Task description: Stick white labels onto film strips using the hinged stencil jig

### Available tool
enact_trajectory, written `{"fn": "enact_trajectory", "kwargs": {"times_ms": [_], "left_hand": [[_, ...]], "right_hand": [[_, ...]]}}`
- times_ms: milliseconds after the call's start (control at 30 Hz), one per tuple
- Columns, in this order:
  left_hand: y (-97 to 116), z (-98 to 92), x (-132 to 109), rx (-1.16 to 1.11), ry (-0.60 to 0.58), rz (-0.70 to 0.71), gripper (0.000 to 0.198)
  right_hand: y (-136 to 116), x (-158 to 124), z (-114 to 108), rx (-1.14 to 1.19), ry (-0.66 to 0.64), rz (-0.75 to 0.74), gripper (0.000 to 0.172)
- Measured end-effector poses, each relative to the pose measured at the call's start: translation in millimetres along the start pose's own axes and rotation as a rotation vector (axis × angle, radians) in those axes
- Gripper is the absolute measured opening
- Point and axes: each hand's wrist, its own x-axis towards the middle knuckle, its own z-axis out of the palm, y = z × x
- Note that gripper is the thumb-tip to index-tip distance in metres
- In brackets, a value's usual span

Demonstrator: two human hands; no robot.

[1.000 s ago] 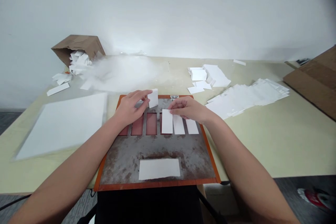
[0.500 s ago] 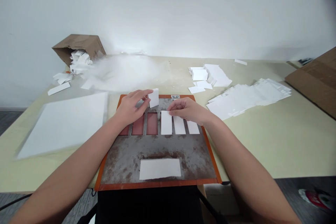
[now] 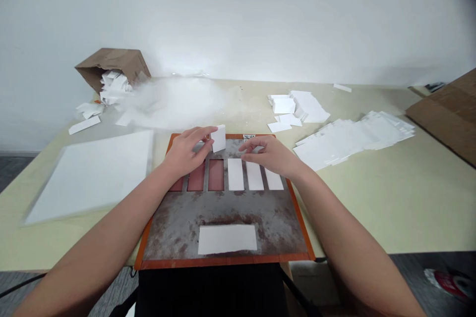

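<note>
- The left forearm (image 3: 100, 230) reaches in from the near left corner, angling up and to the right toward the middle of the view.
- The right forearm (image 3: 345, 228) comes in from the near right, angling up and to the left, so the two arms form a V.
- The left hand (image 3: 184, 152) sits far and left of the right hand, palm down, with the wrist nearly straight and the fingers (image 3: 197, 133) curled to the right in a pinch.
- The right hand (image 3: 266, 154) is palm down and relaxed, its fingers (image 3: 248, 147) loosely parted and pointing left.
- The hands are well apart, with neither touching the other.
</note>
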Motion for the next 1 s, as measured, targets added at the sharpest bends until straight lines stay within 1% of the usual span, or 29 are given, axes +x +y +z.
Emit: {"fn": "enact_trajectory", "kwargs": {"times_ms": [233,400,667,767,900,1000], "left_hand": [[-1.0,0.4,-1.2,0.010,-0.020,-0.015,0.025],[1.2,-0.6,0.1,0.004,-0.009,-0.014,0.024],[0.6,-1.2,0.1,0.004,-0.024,-0.014,0.025],[0.2,-0.9,-0.5,0.009,-0.030,-0.024,0.026],[0.9,-0.9,-0.3,0.008,-0.023,-0.019,0.025],[0.7,-0.5,-0.3,-0.003,-0.015,-0.016,0.025]], "right_hand": [[-0.7,-0.7,7.3,-0.126,-0.049,-0.119,0.014],[-0.3,0.1,10.3,-0.209,-0.063,-0.154,0.013],[-3.9,-2.2,6.0,-0.184,-0.084,-0.119,0.015],[-4.6,-4.7,-2.8,-0.212,-0.124,-0.089,0.015],[-5.0,-9.3,-18.3,-0.273,-0.197,-0.045,0.024],[-5.5,-11.5,-24.2,-0.317,-0.229,0.011,0.027]]}}
